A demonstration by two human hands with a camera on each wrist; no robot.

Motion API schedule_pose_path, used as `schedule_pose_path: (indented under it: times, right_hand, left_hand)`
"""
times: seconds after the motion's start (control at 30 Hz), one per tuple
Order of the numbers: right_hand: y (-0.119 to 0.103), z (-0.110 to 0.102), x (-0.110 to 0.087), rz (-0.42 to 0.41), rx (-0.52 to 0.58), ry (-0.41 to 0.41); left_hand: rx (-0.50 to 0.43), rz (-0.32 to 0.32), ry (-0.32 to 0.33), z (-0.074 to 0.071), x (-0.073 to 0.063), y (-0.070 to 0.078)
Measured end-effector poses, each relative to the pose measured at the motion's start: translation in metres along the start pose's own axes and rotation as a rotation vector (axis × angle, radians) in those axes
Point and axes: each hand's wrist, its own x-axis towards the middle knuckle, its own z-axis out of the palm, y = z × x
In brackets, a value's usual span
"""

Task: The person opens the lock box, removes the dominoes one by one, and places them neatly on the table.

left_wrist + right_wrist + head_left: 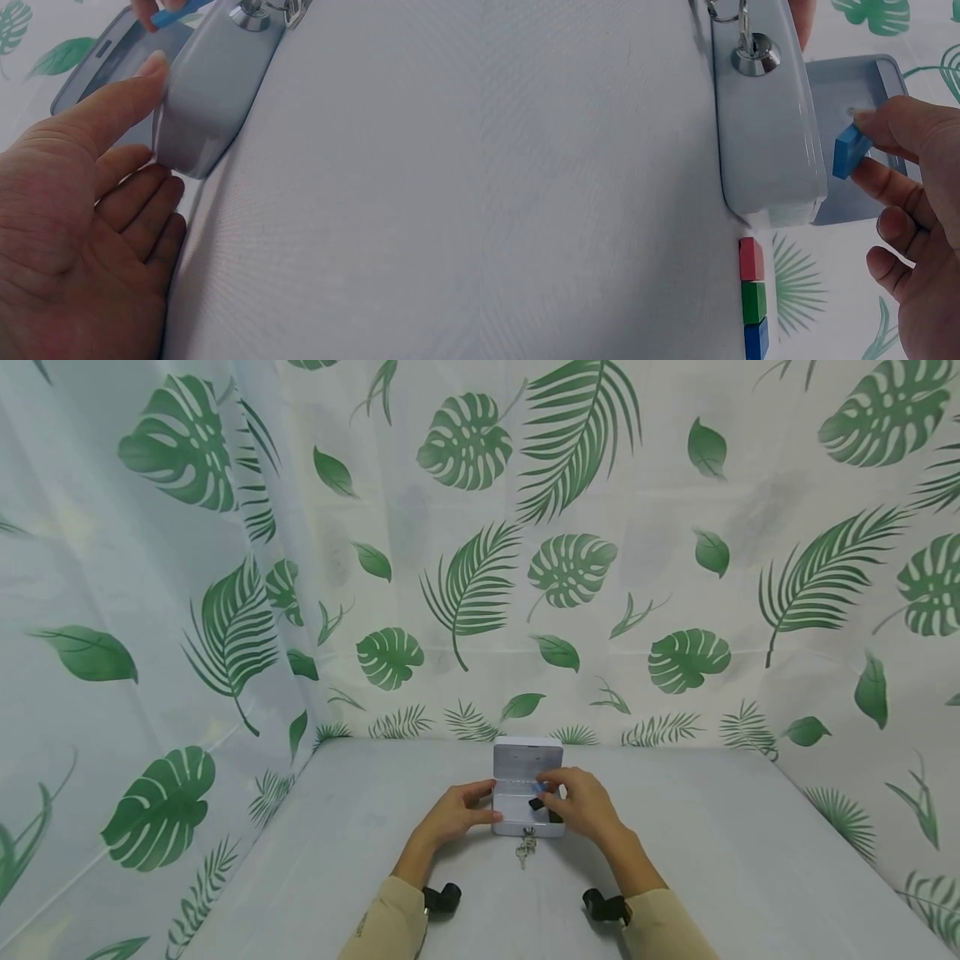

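Observation:
A small light-grey metal box [511,829] stands on the table with its lid [516,762] raised at the back. A key sits in the front lock [756,56], and more keys [522,853] hang from it. My left hand [450,814] is at the box's left end, its thumb touching the rim and its fingers extended beside the wall. Between thumb and fingertip, my right hand [583,802] pinches a light-blue block [850,151] above the box opening. A small black piece [536,804] shows inside the box.
To the right of the box, a red block [751,259], a green block [754,302] and a dark blue block [757,339] lie in a row. The white table [360,793] meets leaf-printed curtains [480,502] at the back and sides.

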Motion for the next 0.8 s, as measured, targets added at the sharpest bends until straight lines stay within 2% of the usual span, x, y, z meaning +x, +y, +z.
schedule_pose_path:
  times: [0.27, 0.57, 0.8]
  right_hand:
    - [0.003, -0.002, -0.001, -0.035, -0.018, 0.003]
    - [0.007, -0.008, -0.003, 0.035, -0.022, -0.010]
    - [0.012, -0.014, -0.005, 0.017, -0.042, 0.018]
  left_hand:
    - [-0.012, 0.022, -0.002, 0.000, 0.000, 0.000]
    - [-0.003, 0.015, 0.000, 0.000, 0.000, 0.000]
    - [0.001, 0.005, 0.004, 0.000, 0.001, -0.001]
